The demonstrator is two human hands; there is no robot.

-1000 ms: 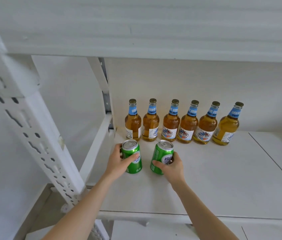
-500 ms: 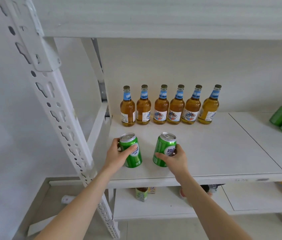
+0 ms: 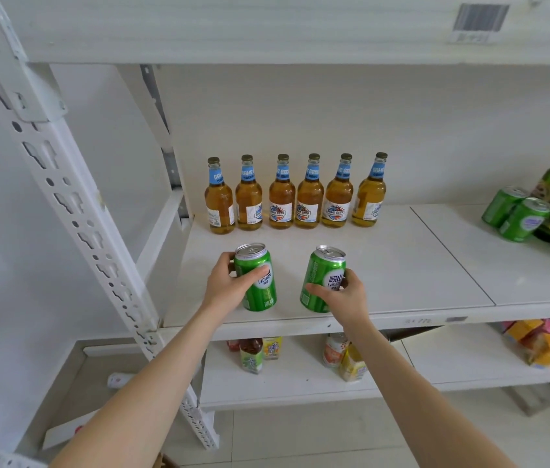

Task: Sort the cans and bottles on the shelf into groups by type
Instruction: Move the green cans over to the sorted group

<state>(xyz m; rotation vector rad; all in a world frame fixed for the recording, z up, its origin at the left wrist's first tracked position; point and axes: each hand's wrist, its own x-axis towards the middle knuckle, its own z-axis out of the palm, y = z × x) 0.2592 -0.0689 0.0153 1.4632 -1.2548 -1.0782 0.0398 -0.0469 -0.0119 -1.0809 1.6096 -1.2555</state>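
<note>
Both hands are gripping green cans near the front of the shelf [image 3: 385, 265]: left hand [image 3: 229, 287] round the left can [image 3: 258, 282], right hand [image 3: 346, 295] round the right can [image 3: 322, 282]. Amber bottles [image 3: 295, 197] line the back. I'd park both cans upright, side by side, leaving space for the other green cans [image 3: 516, 214] further right.

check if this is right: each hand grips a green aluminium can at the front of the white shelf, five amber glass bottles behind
Not five: the head view shows six amber glass bottles in the row. Otherwise right: the left hand grips the left green aluminium can and the right hand the right green aluminium can, at the white shelf's front.
</note>
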